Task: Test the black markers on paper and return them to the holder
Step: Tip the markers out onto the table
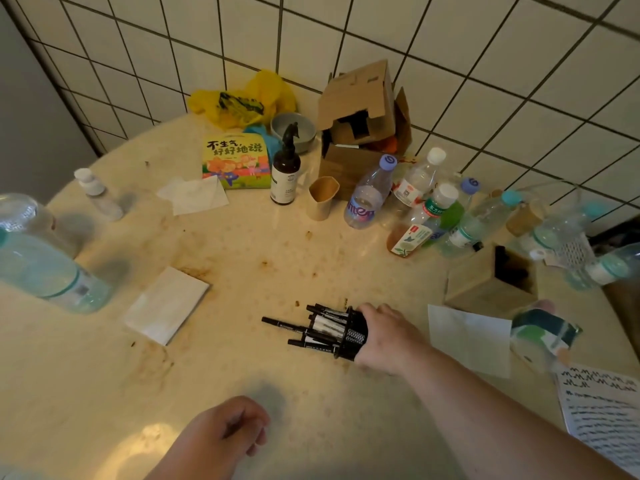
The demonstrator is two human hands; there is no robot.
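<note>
Right hand [382, 336] is wrapped round the black mesh holder [353, 336], gripping it near the base end, w/ the holder tipped on its side low over the table [242, 244], centre-front. Can't tell if the rim is touching the tabletop or just above it. Left hand [225, 431] sits at the near edge, fingers loosely curled, holding nothing.

Step in hand, by my read: the start, tipping the black markers [311, 329] out so they can be tested. None fully out yet; they're fanned from the holder's mouth, one sticking out further than the rest.

Direction: the holder's long axis lies roughly flat, running right to left across the view, mouth to the left, base toward the wrist. The markers lie along the same line, free ends pointing left and slightly away from the person.

Paper's there: a scribbled sheet [602, 410] at the far right edge, well apart from the holder, and a blank sheet [467, 337] just beside the right forearm.

Next move prob needs the left hand to come in and pinch one marker, likely the long one, pull it along its axis, uncap, then carry it over to the paper. Or a bit more tilt to spill them. Risk: they roll on the smooth top.
</note>
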